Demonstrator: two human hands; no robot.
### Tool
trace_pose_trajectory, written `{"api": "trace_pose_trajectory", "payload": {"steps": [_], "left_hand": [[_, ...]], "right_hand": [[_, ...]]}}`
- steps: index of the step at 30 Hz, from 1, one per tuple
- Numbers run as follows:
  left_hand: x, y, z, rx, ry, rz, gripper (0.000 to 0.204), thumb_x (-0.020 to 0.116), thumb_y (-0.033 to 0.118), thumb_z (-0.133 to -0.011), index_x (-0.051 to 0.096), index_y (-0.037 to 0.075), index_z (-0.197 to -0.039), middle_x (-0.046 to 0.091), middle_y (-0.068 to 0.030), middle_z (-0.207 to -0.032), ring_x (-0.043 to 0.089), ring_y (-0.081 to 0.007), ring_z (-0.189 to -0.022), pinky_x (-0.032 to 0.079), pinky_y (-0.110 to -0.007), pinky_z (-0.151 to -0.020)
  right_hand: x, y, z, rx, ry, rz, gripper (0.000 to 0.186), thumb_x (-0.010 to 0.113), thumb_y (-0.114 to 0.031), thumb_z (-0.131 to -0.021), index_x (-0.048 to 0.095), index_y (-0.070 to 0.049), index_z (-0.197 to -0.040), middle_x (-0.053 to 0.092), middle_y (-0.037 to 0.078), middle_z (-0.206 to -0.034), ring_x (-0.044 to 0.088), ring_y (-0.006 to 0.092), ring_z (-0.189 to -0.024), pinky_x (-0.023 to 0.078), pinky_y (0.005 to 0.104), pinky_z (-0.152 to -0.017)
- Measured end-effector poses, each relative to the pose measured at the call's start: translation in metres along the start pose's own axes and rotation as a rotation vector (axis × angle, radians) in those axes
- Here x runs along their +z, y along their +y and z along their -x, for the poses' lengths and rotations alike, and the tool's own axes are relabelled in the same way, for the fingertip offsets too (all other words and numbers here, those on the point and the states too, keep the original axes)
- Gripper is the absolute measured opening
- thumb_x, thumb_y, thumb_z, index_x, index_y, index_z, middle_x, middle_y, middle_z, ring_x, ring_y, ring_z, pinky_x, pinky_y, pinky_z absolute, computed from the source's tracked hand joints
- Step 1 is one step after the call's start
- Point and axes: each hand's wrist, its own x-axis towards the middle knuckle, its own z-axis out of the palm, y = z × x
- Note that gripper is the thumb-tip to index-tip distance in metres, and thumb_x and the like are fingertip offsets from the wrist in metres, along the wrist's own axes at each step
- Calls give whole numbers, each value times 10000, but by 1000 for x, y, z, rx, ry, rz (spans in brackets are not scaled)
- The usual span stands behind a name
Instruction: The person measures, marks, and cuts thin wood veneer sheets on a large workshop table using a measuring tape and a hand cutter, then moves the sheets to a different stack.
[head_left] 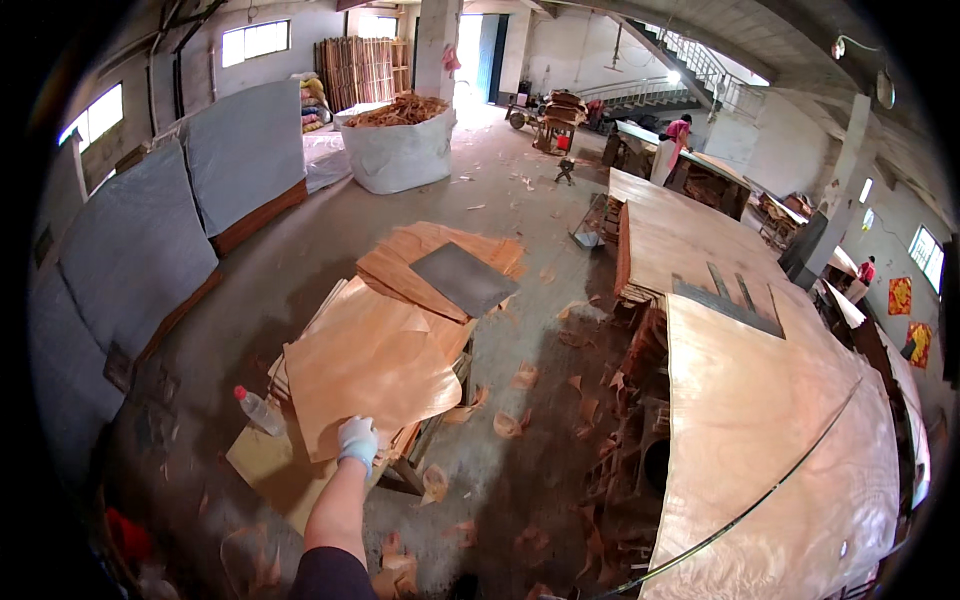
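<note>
My left hand (357,440), in a white glove, reaches forward and grips the near edge of a thin, wavy veneer sheet (370,365). That sheet lies on top of a low stack of veneer sheets (440,330) on the floor to my left. Behind it sits a second pile of veneer (420,255) with a dark grey board (465,278) on top. A clear plastic bottle with a red cap (258,408) lies just left of my hand, on a piece of cardboard (265,465). My right hand is out of the picture.
A large glossy veneer sheet (770,430) covers the workbench on my right, with a tall plywood stack (670,240) beyond it. Veneer scraps (510,425) litter the concrete floor. Grey-covered stacks (140,250) line the left wall. A big white bag of wood offcuts (400,150) stands far back. Other people (672,145) work in the distance.
</note>
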Motion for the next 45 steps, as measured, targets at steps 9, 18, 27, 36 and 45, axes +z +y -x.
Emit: {"api": "trace_pose_trajectory", "payload": {"steps": [9,18,27,36,45], "left_hand": [[10,29,16,82,337,-181,625,718,408,-770,564,115,-1300,484,-179,-1401,448,-309,-1301,340,-424,-1086],[6,-2,-11,302,104,71,295,605,309,-848,696,121,-1056,652,-158,-1129,608,-339,-1049,483,-431,-895],[-23,6,-10,136,177,170,229,591,280,-846,734,121,-929,680,-177,-954,652,-363,-891,511,-460,-813],[-34,11,-17,142,177,68,229,610,270,-827,729,103,-929,679,-184,-948,650,-377,-909,511,-449,-820],[-39,27,-26,78,177,185,232,606,281,-824,727,124,-944,691,-162,-965,655,-349,-940,517,-427,-829]], "right_hand": [[-8,24,-8,-13,-10,-5,337,566,-282,-940,592,-82,-670,552,34,-572,503,151,-522,391,292,-520],[-5,30,-8,-21,-34,0,316,582,-275,-929,601,-80,-681,558,35,-578,506,156,-509,402,295,-511],[10,23,-3,-34,26,-46,285,545,-248,-943,629,-77,-732,561,30,-588,507,149,-522,404,294,-518],[11,22,-3,-32,26,-3,360,524,-265,-937,579,-79,-633,533,39,-545,476,159,-503,370,297,-516],[6,27,-9,-24,12,-19,344,496,-252,-964,618,-33,-1200,529,13,-583,461,119,-496,347,254,-475]]}}
